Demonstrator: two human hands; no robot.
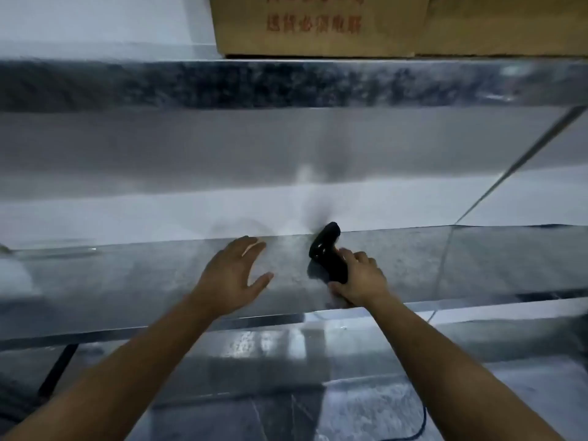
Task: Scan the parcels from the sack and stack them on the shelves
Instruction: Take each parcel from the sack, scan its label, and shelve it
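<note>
My right hand (361, 278) is closed around the handle of a black handheld scanner (327, 253), whose head points up and away over the middle metal shelf (461, 262). My left hand (235, 272) hovers flat just above the same shelf, left of the scanner, fingers spread and holding nothing. A brown cardboard box (381, 23) with red printed characters stands on the upper shelf (286, 84). No sack and no other parcel is in view. The picture is blurred by motion.
A lower metal shelf (286, 361) shows below my forearms. A dark cable (420, 424) trails down at the bottom right. A white blurred shape (12, 275) sits at the left edge. A thin metal brace (515, 167) slants at the right. A white wall lies behind.
</note>
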